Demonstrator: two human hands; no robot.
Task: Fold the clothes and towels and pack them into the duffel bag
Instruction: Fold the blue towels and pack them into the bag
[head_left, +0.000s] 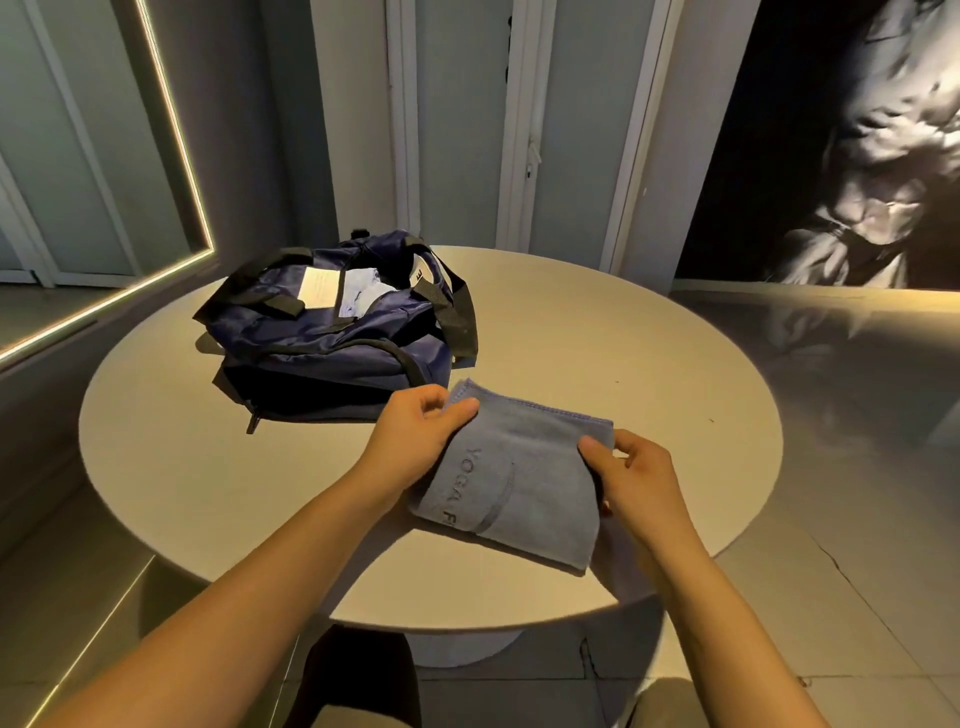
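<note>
Both the left hand (415, 436) and right hand (636, 480) are pinching a folded grey-blue terry towel (511, 478) at frame centre; the navy nylon duffel bag (337, 332), upper left, is already holding pale fabric, so packing seems well along.

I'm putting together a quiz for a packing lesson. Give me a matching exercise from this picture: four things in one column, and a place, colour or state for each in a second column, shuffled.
Things
1. duffel bag
2. towel
3. table
4. left hand

Places or states
A. round, pale, bears the rest
B. folded, grey-blue, lettered YOGA
C. grips the cloth's far left corner
D. navy, open on top, at the far left

Pairs: 1-D, 2-B, 3-A, 4-C
</note>
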